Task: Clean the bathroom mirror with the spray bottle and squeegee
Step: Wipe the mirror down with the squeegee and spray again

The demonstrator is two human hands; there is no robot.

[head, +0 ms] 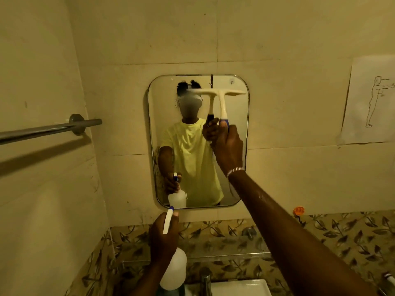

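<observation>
Beige wall tiles are framing a rounded mirror (198, 142) hanging above a leaf-patterned strip and the corner of a white sink (239, 287), with a towel bar (49, 130) jutting in from the left wall. The right hand (228, 146) is wrapping closed around the handle of a cream squeegee (222, 103), whose blade is lying level near the top edge of the glass, apparently touching it. The left hand (163, 238) is gripping the neck of a white spray bottle (173, 268), holding it low, just below the mirror's bottom edge, nozzle pointing at the glass. Judging from this, the wiping step is getting under way, most likely at the start of a pass. The next move is probably calling for a steady pull down the glass, keeping the blade pressed flat and even.
</observation>
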